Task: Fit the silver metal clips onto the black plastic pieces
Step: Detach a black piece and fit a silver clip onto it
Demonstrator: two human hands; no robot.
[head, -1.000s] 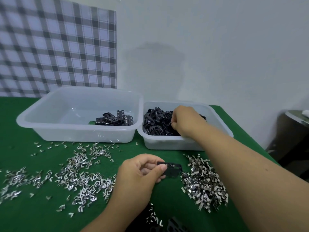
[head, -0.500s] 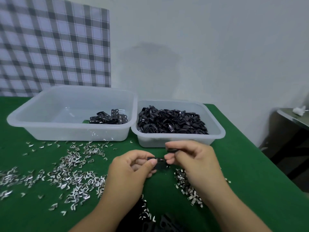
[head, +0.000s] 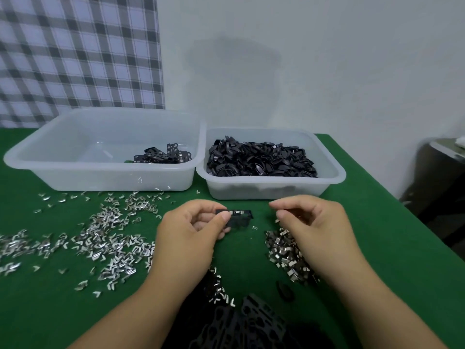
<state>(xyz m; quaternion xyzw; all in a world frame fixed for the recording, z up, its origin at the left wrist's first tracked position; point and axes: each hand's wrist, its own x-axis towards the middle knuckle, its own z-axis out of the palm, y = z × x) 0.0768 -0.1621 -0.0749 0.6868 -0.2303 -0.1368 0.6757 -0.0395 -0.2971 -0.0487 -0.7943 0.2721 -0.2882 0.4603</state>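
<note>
My left hand (head: 188, 233) pinches a flat black plastic piece (head: 240, 219) by its left end, above the green table. A silver clip (head: 236, 212) sits on the piece's top edge. My right hand (head: 312, 222) hovers a little to the right, apart from the piece. Its thumb and forefinger are curled together on something small that the fingers mostly hide. Under that hand lies a pile of silver clips (head: 284, 250). A wider scatter of clips (head: 108, 238) covers the table on the left.
Two clear plastic bins stand at the back. The right bin (head: 271, 181) is heaped with small black pieces (head: 259, 159); the left bin (head: 100, 173) holds a few flat black pieces (head: 163, 157). More black pieces (head: 246, 321) lie at the near edge. A dark side table (head: 442, 167) stands right.
My right hand left the right bin, met the piece in my left hand, then drew away to the right over the clip pile. The left hand kept hold of its piece.
</note>
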